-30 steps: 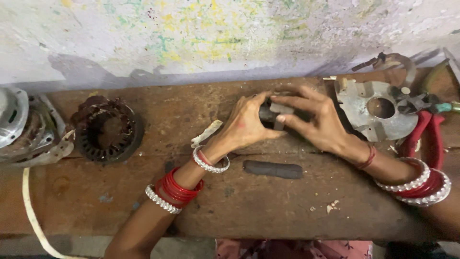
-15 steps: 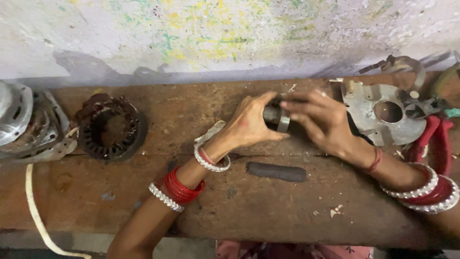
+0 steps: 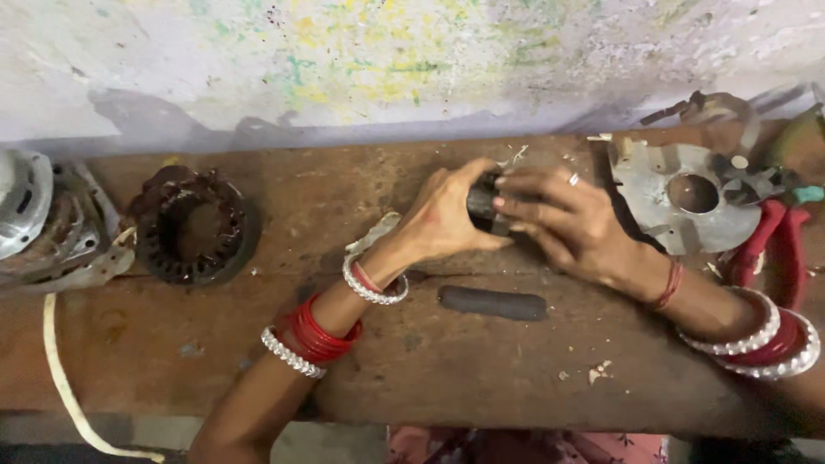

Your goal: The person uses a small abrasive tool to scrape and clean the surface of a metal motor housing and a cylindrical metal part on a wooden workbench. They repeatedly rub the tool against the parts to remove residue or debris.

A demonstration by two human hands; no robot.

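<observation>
Two hands meet mid-bench | far left we see a metal motor housing (image 3: 34,215) and dark stator ring (image 3: 196,228) | our left hand (image 3: 447,215) and right hand (image 3: 563,223) both close around a small dark cylinder (image 3: 481,204) above the wooden bench (image 3: 430,361) | dark rod (image 3: 492,302) lies just below | round metal plate (image 3: 687,202) and red-handled pliers (image 3: 773,245) at right.

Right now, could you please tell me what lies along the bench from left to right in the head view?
Silver motor cover → dark wound ring → left hand → right hand → round metal plate → red-handled pliers.
</observation>
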